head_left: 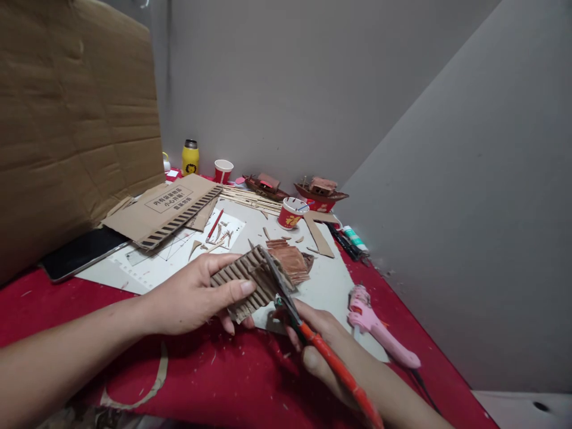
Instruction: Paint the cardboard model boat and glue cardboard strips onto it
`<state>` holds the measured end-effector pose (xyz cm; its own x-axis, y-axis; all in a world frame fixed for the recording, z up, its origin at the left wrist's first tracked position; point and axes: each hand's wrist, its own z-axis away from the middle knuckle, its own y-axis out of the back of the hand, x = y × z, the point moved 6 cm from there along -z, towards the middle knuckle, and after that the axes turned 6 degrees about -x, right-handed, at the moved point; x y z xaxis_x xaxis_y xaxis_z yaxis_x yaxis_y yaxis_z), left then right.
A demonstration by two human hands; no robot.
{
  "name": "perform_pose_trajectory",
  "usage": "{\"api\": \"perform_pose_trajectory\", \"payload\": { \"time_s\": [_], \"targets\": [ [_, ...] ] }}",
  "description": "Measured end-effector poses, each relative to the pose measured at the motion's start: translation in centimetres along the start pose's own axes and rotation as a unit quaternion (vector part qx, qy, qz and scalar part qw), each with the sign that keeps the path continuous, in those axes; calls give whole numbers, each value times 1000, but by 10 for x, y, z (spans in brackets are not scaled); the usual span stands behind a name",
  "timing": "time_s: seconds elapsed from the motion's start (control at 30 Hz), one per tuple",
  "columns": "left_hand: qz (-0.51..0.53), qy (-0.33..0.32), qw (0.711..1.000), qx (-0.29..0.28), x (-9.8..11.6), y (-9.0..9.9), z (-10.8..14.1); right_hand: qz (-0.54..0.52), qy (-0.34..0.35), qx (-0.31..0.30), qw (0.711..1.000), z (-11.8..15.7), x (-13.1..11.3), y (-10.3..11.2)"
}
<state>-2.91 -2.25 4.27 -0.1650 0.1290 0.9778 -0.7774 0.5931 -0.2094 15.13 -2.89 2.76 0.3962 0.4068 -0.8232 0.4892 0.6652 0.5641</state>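
Note:
My left hand (196, 295) grips a piece of corrugated cardboard (243, 286), ridged side up, thumb on top and fingers underneath. My right hand (319, 339) is wrapped around red-handled scissors (330, 357). Their dark blades lie at the cardboard's right edge; whether they are cutting into it I cannot tell. Just beyond the blades, a brown-painted ridged cardboard piece (290, 261) rests on the white board (330, 286).
A pink glue gun (379, 333) lies to the right. Cardboard sheets (165, 208), a tablet (84, 253) and a large box (80, 119) occupy the left. Toward the wall stand paper cups (292, 214), small model boats (322, 187) and a yellow bottle (190, 158). Cardboard scraps are scattered about.

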Motion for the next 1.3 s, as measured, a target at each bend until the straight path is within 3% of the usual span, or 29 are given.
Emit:
{"api": "perform_pose_trajectory", "payload": {
  "time_s": [0.53,0.77,0.97,1.13,1.3],
  "targets": [
    [-79,60,992,-76,18,9,8,-57,-33,17,998,10,18,-9],
    [-63,72,995,-2,24,28,9,-64,-29,27,997,10,20,-6],
    [-105,-9,992,64,29,34,3,-39,19,24,999,7,11,-2],
    [-96,-7,995,27,19,19,1,-20,-4,3,1000,8,20,-4],
    [-94,3,996,5,19,17,2,-17,-12,-5,1000,10,21,-5]
  ]
}}
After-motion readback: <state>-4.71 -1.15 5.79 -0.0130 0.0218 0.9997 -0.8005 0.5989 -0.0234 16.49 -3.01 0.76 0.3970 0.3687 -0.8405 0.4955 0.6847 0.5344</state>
